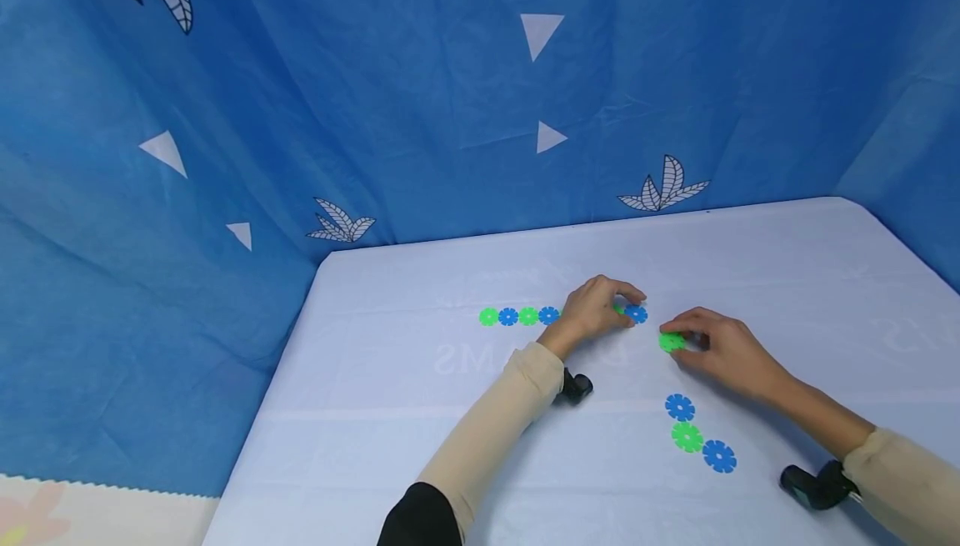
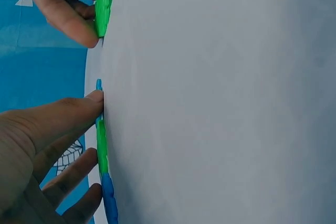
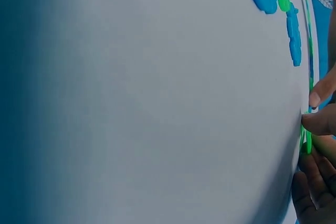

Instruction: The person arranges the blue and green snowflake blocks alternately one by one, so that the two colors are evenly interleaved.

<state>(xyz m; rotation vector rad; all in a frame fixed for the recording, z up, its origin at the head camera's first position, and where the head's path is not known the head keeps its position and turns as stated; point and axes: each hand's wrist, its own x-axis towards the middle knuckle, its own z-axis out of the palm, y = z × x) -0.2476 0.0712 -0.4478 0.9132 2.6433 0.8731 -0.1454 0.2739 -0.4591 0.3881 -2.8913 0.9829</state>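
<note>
A row of alternating green and blue notched plastic discs (image 1: 528, 316) lies flat across the table. My left hand (image 1: 596, 306) reaches over the row and hides part of it, with thumb and finger on opposite edges of the blue notched disc (image 1: 636, 313) at its right end. To the right of that end, my right hand (image 1: 723, 352) pinches a green notched disc (image 1: 671, 343) between thumb and fingers, a short gap from the row. In the left wrist view, the green disc (image 2: 103, 15) stands apart from the blue one under the left thumb.
Nearer the front lie three loose discs close together: a blue one (image 1: 679, 407), a green one (image 1: 687, 437) and another blue one (image 1: 719, 456). They rest on a white-covered table (image 1: 375, 463). A blue curtain (image 1: 450, 96) hangs behind its far edge.
</note>
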